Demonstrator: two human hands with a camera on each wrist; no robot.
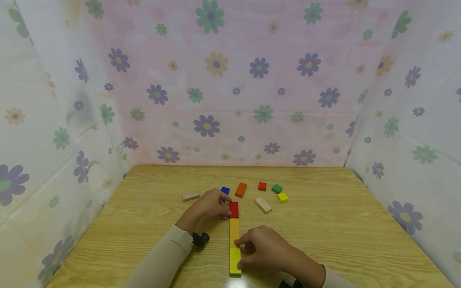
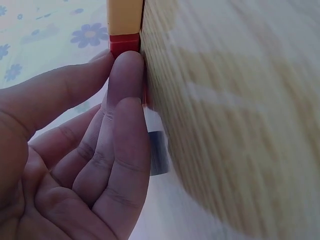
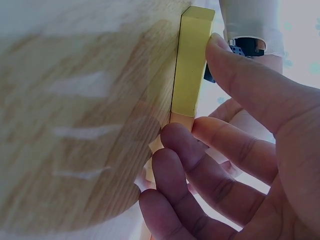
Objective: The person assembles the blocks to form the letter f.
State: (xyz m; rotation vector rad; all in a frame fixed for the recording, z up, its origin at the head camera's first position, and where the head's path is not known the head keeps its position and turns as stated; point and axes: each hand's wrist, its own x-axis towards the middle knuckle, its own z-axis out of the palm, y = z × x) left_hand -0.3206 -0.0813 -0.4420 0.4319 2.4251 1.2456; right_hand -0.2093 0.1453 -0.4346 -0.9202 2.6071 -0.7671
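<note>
A straight row of blocks runs away from me: a yellow block (image 1: 235,259) nearest, an orange block (image 1: 234,232) in the middle and a red block (image 1: 234,209) at the far end. My left hand (image 1: 212,203) touches the red block along its left side, thumb and index fingertips apart. From the right, my right hand (image 1: 268,248) touches the row. Its thumb meets the yellow block's edge, and its index fingertip rests by the joint with the orange block. Gently bent fingers show in both wrist views.
Beyond the row lie a blue block (image 1: 225,190), an orange-red block (image 1: 241,190), a small red block (image 1: 262,186), a green block (image 1: 277,188) and a small yellow block (image 1: 282,197). A ridged wooden block (image 1: 263,205) and a plain wooden block (image 1: 191,195) flank them. Flowered cloth (image 1: 237,100) surrounds the table.
</note>
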